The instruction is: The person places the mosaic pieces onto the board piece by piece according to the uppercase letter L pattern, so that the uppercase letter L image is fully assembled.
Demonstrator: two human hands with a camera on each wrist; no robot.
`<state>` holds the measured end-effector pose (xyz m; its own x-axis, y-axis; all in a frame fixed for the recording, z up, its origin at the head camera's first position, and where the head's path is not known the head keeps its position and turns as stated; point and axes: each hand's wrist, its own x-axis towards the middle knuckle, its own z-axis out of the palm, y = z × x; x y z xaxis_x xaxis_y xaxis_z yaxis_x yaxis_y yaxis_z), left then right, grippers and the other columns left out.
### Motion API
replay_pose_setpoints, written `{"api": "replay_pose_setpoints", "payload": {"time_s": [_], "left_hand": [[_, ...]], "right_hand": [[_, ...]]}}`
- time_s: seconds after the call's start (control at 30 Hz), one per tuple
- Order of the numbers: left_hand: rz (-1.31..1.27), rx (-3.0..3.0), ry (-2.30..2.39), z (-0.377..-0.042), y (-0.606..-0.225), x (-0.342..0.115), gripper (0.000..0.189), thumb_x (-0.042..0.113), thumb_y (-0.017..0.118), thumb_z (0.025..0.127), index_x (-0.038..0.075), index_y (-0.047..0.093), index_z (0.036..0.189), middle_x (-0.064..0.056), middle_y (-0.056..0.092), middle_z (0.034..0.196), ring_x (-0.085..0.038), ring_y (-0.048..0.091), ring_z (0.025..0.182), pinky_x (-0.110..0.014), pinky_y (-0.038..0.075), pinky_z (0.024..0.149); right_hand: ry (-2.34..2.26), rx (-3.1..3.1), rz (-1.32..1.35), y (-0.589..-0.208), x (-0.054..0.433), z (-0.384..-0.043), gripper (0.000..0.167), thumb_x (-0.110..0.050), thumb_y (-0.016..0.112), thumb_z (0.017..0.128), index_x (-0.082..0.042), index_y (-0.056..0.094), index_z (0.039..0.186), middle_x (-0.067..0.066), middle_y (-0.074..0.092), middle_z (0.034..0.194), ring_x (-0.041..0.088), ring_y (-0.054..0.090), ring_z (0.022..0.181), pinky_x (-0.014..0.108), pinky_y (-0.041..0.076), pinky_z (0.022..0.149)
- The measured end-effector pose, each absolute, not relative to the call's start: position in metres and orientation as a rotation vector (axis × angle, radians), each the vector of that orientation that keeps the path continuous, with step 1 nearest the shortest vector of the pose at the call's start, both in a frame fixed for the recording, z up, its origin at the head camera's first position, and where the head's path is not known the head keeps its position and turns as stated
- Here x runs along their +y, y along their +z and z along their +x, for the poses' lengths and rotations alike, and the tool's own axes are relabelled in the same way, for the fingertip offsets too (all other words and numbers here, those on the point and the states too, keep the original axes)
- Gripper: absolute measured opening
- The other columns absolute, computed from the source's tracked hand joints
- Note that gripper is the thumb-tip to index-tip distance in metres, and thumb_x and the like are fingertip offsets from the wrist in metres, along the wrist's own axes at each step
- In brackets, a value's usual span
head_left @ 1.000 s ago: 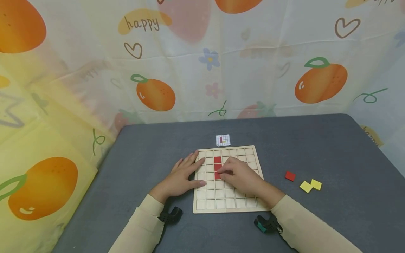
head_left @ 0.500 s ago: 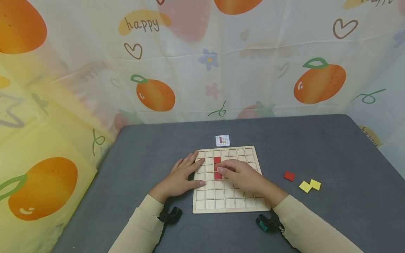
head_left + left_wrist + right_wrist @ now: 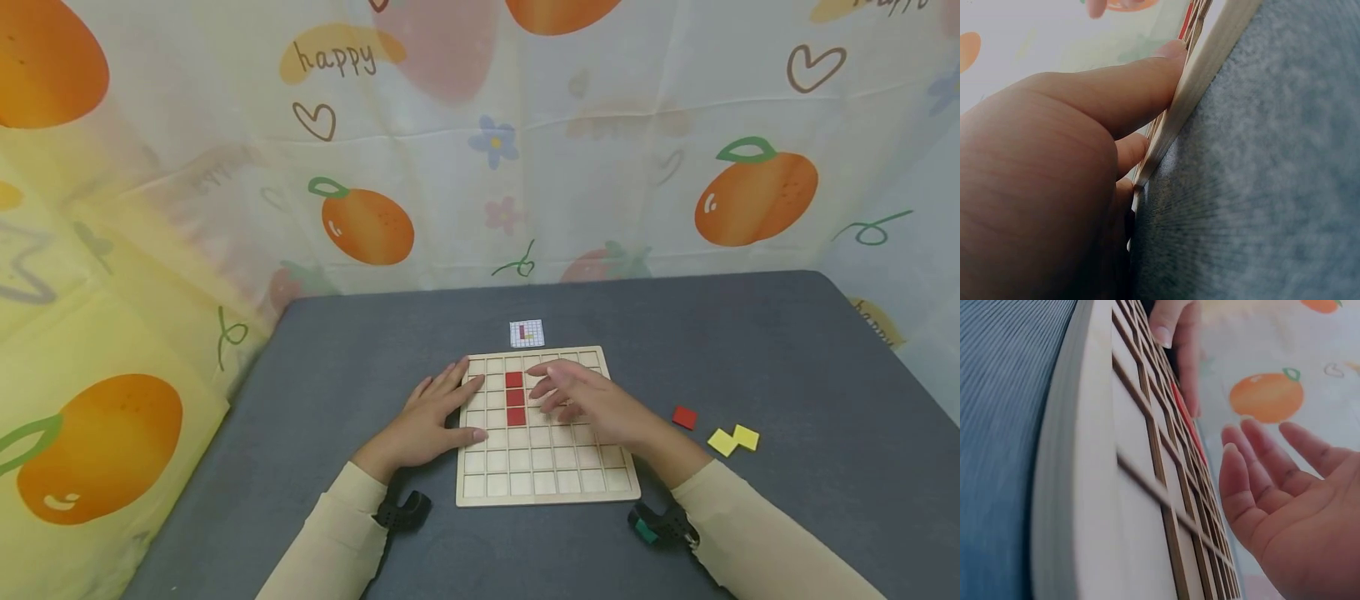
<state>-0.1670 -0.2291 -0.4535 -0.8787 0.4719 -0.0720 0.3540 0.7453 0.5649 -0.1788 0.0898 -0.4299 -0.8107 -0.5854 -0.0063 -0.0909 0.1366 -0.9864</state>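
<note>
Three red tiles (image 3: 515, 397) are seated in the wooden grid board (image 3: 521, 483), toward ten o'clock. Its nine-o'clock edge is touched by the left hand (image 3: 430, 422), fingers spread. Part toward two is hidden by the unclenched right hand (image 3: 588, 402), fingers loose. Beyond twelve, the card (image 3: 527, 333) is barely legible.

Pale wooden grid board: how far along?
Done: three square red tiles sit in one column of the board. In hand: no tile; the right hand hovers above the board, the left hand rests on its edge. Probably remaining: the loose square red tile and two square yellow tiles on the grey table.
</note>
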Motion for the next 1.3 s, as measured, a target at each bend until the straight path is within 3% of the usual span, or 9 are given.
{"api": "replay_pose_setpoints", "payload": {"time_s": [0.33,0.57,0.87,1.13,1.3], "left_hand": [[0.667,2.726,0.826,-0.167,-0.454,-0.23,0.092,0.053,0.076,0.1,0.016,0.033,0.173,-0.006,0.007,0.182,-0.032,0.003,0.166,-0.06,-0.002,0.127],[0.702,2.729,0.866,-0.167,-0.456,-0.231,0.092,0.056,0.074,0.101,0.013,0.035,0.172,-0.011,0.01,0.181,-0.036,0.005,0.166,-0.064,0.0,0.126],[0.706,2.741,0.855,-0.169,-0.463,-0.233,0.091,0.058,0.072,0.102,0.017,0.033,0.173,-0.007,0.009,0.182,-0.032,0.004,0.166,-0.061,-0.002,0.127],[0.651,2.726,0.808,-0.167,-0.454,-0.228,0.091,0.052,0.076,0.101,0.017,0.033,0.173,-0.006,0.007,0.182,-0.031,0.001,0.166,-0.06,-0.003,0.128],[0.658,2.73,0.814,-0.167,-0.454,-0.229,0.09,0.052,0.076,0.101,0.017,0.034,0.173,-0.007,0.007,0.182,-0.031,0.002,0.166,-0.06,-0.002,0.127]], "right_hand": [[-1.806,2.046,-0.665,-0.431,0.132,-0.177,0.056,-0.035,0.034,0.121,0.007,0.05,0.155,0.023,0.063,0.134,0.045,0.064,0.12,0.044,0.058,0.096],[-1.821,2.128,-0.693,-0.429,0.16,-0.176,0.053,-0.031,0.033,0.122,0.007,0.051,0.154,0.024,0.064,0.134,0.041,0.066,0.118,0.039,0.058,0.096],[-1.798,2.213,-0.701,-0.428,0.195,-0.176,0.059,-0.033,0.024,0.123,0.011,0.046,0.156,0.028,0.061,0.135,0.037,0.067,0.118,0.033,0.056,0.094],[-1.814,2.252,-0.677,-0.432,0.224,-0.179,0.052,-0.031,0.024,0.123,-0.002,0.052,0.156,0.025,0.061,0.137,0.029,0.067,0.119,0.03,0.055,0.095],[-1.762,2.367,-0.627,-0.436,0.238,-0.182,0.051,-0.029,0.026,0.123,0.002,0.049,0.156,0.021,0.062,0.136,0.025,0.067,0.117,0.027,0.055,0.094]]}}
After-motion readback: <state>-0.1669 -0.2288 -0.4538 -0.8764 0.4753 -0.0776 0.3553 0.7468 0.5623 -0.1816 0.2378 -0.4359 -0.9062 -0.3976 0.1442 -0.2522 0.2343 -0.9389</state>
